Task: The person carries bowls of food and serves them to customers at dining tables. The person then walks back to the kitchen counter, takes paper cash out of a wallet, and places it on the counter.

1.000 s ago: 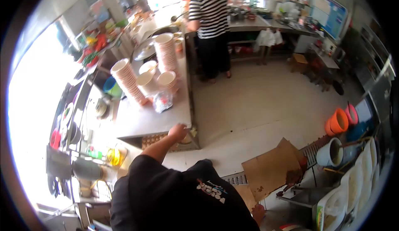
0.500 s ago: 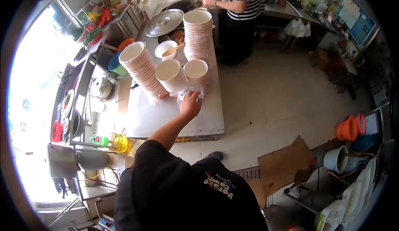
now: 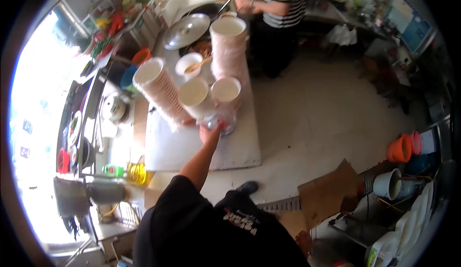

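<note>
My left hand (image 3: 210, 133) is closed on clear crinkled plastic wrap (image 3: 225, 123) at the near side of two short stacks of bowls. Just beyond the hand stand a white paper bowl stack (image 3: 193, 94) and a smaller bowl stack (image 3: 226, 91). A tall plastic-wrapped bowl stack (image 3: 158, 86) leans to the left; another tall stack (image 3: 228, 46) rises behind. A blurred brownish shape at the right edge of my black shirt, low in view, seems to be my right hand (image 3: 303, 243); its fingers cannot be made out.
The steel table (image 3: 201, 154) also holds a white bowl (image 3: 188, 64) with a wooden utensil, a metal lid (image 3: 186, 31) and pots. A person in a striped shirt (image 3: 284, 2) works at the far end. Cardboard (image 3: 331, 190) lies on the floor; buckets (image 3: 400, 149) stand right.
My left hand has turned and shifted slightly left and nearer, still at the plastic wrap. The brownish shape has appeared beside my shirt. The other person's hands have moved over the pot.
</note>
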A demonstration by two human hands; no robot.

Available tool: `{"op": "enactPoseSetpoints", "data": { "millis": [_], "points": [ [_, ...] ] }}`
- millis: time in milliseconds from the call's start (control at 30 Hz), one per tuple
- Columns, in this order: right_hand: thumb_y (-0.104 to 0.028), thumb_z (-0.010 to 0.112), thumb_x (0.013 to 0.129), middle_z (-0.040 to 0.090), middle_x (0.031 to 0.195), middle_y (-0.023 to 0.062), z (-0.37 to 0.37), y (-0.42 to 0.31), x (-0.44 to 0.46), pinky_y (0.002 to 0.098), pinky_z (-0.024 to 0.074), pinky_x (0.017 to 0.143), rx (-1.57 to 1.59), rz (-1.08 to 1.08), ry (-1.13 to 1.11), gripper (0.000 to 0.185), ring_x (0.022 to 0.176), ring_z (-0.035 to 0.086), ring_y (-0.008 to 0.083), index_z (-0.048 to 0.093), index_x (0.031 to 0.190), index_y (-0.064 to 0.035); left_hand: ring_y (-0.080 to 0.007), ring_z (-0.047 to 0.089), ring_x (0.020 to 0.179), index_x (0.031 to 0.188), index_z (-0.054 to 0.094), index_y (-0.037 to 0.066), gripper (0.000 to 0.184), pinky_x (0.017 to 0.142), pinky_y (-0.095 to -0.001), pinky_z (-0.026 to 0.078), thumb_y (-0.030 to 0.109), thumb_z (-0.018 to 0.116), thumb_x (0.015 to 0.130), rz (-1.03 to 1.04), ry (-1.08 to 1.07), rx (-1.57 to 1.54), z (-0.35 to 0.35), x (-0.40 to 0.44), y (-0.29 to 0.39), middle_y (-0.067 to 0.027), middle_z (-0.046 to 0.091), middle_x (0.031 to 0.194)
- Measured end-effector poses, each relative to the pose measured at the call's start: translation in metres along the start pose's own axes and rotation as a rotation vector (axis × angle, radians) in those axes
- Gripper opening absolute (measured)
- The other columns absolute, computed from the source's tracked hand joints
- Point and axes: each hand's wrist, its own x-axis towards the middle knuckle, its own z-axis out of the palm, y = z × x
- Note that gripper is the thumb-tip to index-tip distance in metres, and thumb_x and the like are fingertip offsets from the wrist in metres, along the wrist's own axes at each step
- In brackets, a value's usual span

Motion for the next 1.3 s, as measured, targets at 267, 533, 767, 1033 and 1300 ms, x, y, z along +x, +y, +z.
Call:
{"op": "enactPoseSetpoints", "data": {
  "millis": [267,533,767,1033,1300],
  "points": [
    [-0.013,0.059,0.077,0.054,0.055,0.0059,0.005,0.085,0.007,0.0305,0.0446,0.04,-0.821,-0.09,-0.273,0.013,0.045,0.055,0.019,0.058,0.067,-0.005,-0.0319,0.061,0.093,0.11,0.062,0.001,0.043,0.084,-0.0408,0.045,0.032,0.065,0.08,-0.099,-0.072,0.165,-0.008,0.028,-0.018,-0.0194,0.064,0.101],
    [-0.011,0.059,0.074,0.054,0.055,0.0065,0.006,0.064,0.004,0.0311,0.0446,0.04,-0.827,-0.138,-0.282,0.011,0.043,0.054,0.0208,0.057,0.066,-0.0048,-0.0246,0.058,0.076,0.093,0.058,-0.003,0.024,0.072,-0.0367,0.045,0.019,0.06,0.085,-0.015,0.133,0.063,-0.103,0.012,-0.053,-0.0155,0.063,0.083],
    [-0.008,0.059,0.072,0.053,0.055,0.0067,0.007,0.02,-0.004,0.0314,0.0441,0.038,-1.393,-0.58,-0.383,0.009,0.042,0.053,0.0225,0.056,0.064,-0.005,-0.0329,0.056,0.086,0.096,0.055,-0.001,0.025,0.079,-0.0418,0.042,0.019,0.06,0.082,-0.09,0.173,0.279,-0.146,0.038,-0.077,-0.0194,0.059,0.092],
    [-0.034,0.056,0.077,0.062,0.075,0.0168,0.004,0.035,-0.002,0.0444,0.0466,0.068,-1.228,-0.362,-0.402,0.028,0.077,0.06,0.0346,0.065,0.074,-0.0074,-0.0273,0.059,0.089,0.107,0.057,0.002,0.032,0.08,-0.0383,0.046,0.02,0.063,0.081,0.353,0.053,0.223,-0.101,-0.054,-0.008,-0.0145,0.061,0.095],
    [-0.034,0.055,0.077,0.061,0.074,0.0165,0.015,0.029,-0.021,0.0444,0.0464,0.067,-0.717,-0.124,-0.201,0.028,0.077,0.06,0.0344,0.065,0.074,-0.0078,-0.0223,0.06,0.087,0.12,0.049,0.007,0.052,0.072,-0.0356,0.052,0.046,0.058,0.087,-0.416,-0.606,-0.56,0.005,-0.002,0.094,-0.0124,0.06,0.098]
  ]
}}
